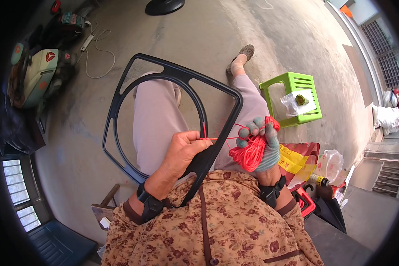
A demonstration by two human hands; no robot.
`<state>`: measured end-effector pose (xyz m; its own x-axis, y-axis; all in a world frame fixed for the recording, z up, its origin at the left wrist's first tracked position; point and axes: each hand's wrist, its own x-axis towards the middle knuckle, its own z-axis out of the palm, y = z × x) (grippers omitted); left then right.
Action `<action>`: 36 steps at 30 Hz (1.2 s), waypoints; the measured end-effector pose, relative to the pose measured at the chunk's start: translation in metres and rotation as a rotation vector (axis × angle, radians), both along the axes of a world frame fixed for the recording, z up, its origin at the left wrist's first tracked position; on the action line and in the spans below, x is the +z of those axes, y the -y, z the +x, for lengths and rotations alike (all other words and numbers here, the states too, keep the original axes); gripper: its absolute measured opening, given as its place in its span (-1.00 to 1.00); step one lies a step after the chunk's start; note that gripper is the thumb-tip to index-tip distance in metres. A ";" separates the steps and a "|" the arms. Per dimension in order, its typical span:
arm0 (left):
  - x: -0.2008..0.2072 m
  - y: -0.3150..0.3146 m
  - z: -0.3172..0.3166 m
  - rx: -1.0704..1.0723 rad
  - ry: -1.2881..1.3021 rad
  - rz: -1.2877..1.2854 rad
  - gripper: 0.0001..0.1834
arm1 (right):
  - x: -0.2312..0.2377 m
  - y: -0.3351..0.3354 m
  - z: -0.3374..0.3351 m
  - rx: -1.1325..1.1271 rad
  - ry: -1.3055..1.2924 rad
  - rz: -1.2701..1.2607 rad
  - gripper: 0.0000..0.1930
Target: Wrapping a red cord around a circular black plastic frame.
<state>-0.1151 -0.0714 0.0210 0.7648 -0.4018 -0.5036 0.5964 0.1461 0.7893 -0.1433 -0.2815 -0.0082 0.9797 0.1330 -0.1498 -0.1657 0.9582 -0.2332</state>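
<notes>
A black frame (236,116), four-sided with a large ring inside it, leans across my lap and thighs. My bare left hand (184,150) is closed at the frame's inner edge, pinching a thin red cord (218,138) between thumb and fingers. From there the cord runs across the frame's right bar to my right hand (270,153). That hand wears a grey-green knitted glove and is wrapped round a bundle of red cord (249,153), whose loops hang out below the fingers. A short red strand also lies over the ring just above my left thumb.
To the right stands a green plastic stool (293,80) bearing a clear bag and a small dark-green container. Red and yellow packaging (297,159) lies beside my right forearm. A scooter (42,73) and a white power strip (87,43) are at far left.
</notes>
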 end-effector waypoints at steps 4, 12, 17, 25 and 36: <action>0.001 0.000 -0.002 0.009 -0.036 -0.031 -0.83 | -0.019 0.010 0.012 0.068 -0.085 -0.132 -0.76; -0.027 -0.013 -0.002 0.057 -0.076 -0.227 -0.86 | -0.040 -0.005 0.000 0.367 -0.201 -0.578 -0.81; -0.019 -0.013 -0.004 -0.055 0.091 -0.043 -0.82 | -0.030 -0.006 0.000 0.403 -0.205 -0.591 -0.85; -0.019 -0.006 -0.007 -0.027 0.164 0.020 -0.85 | -0.022 -0.013 -0.008 0.546 -0.315 -0.485 -0.85; -0.019 -0.009 -0.001 -0.028 0.119 -0.008 -0.87 | -0.016 0.003 0.008 -0.028 -0.463 -0.316 -0.75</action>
